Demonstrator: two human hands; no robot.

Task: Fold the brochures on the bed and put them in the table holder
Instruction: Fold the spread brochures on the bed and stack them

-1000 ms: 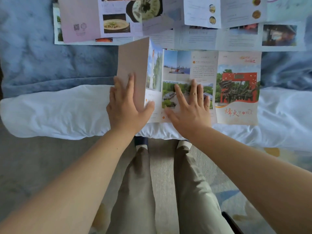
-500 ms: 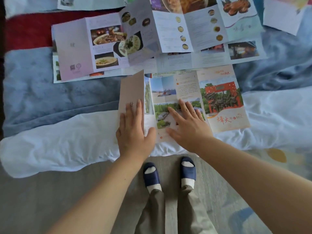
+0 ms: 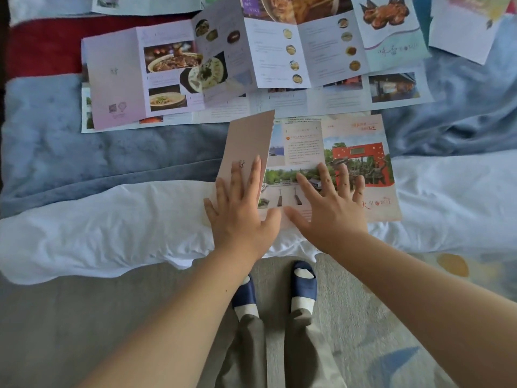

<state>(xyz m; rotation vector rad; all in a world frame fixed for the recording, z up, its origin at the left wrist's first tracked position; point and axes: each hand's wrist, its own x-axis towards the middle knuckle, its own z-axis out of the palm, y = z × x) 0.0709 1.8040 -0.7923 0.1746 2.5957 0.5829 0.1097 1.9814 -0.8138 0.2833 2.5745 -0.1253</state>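
both flat: left hand (image 3: 240, 212), right hand (image 3: 331, 214)

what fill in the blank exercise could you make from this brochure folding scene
1. The right hand presses flat on the near brochure, whose cover shows a ____ gate.
2. The left hand lies on the plain panel at that brochure's ____ end.
3. The pink brochure farther up the bed shows photos of ____.
Missing words: red, left, food.
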